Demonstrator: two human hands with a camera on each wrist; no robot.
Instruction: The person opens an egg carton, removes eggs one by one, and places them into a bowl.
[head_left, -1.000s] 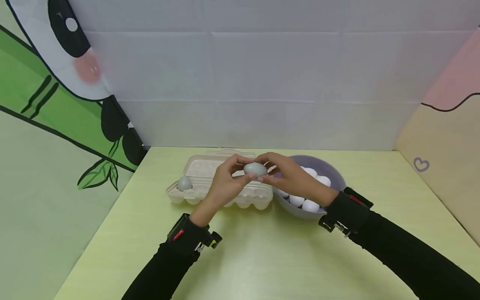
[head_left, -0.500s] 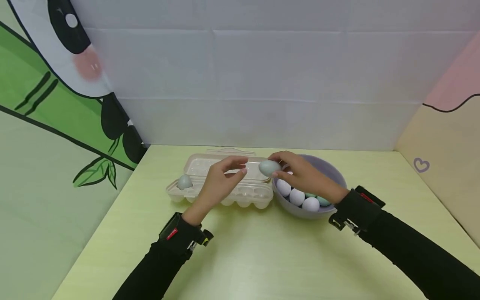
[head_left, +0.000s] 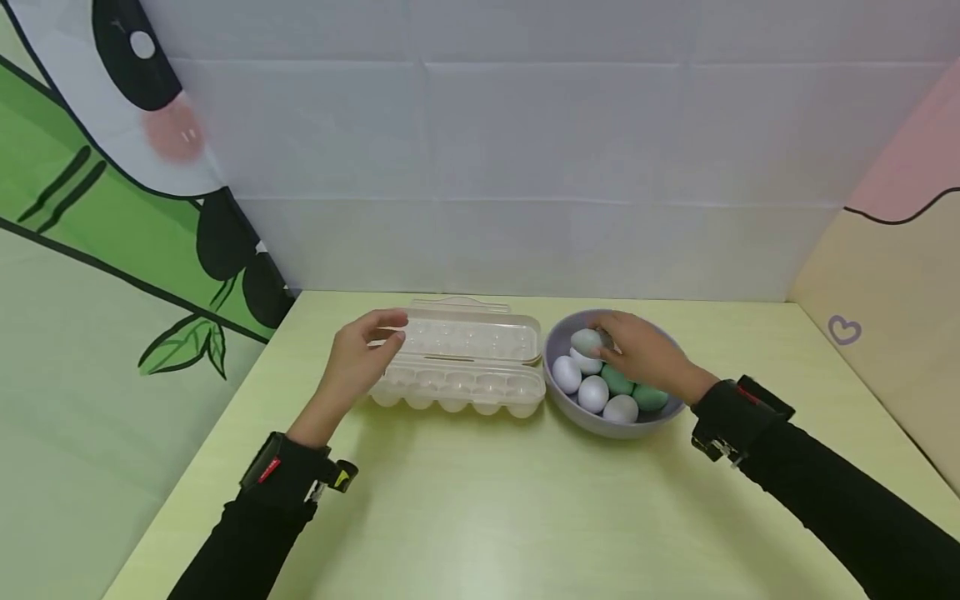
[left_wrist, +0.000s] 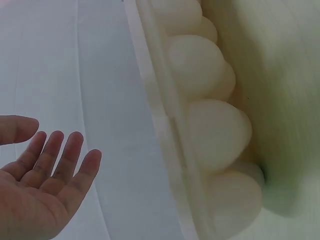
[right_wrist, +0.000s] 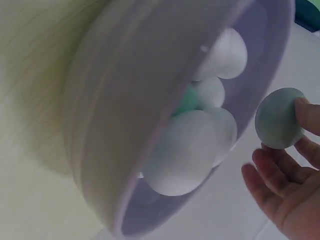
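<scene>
My right hand (head_left: 645,354) pinches a pale blue-green egg (head_left: 588,342) between thumb and fingers, held over the purple bowl (head_left: 557,400). In the right wrist view the gripped egg (right_wrist: 280,118) is apart from the white eggs (right_wrist: 182,152) lying in the bowl. Several white and green eggs (head_left: 617,380) fill the bowl. My left hand (head_left: 356,362) hovers, holding nothing, at the left end of the clear plastic egg carton (head_left: 457,385) and hides that end. In the left wrist view the left hand's (left_wrist: 47,190) fingers are loosely extended, apart from the carton (left_wrist: 200,100).
The carton's lid (head_left: 476,340) lies folded back behind its cups, next to the bowl. Both stand toward the back of the pale yellow table (head_left: 480,500). A white wall covering (head_left: 480,167) rises directly behind the table.
Both hands held the pale egg between them. The left hand let go and moved left over the carton's end. The right hand carried the egg right, over the bowl.
</scene>
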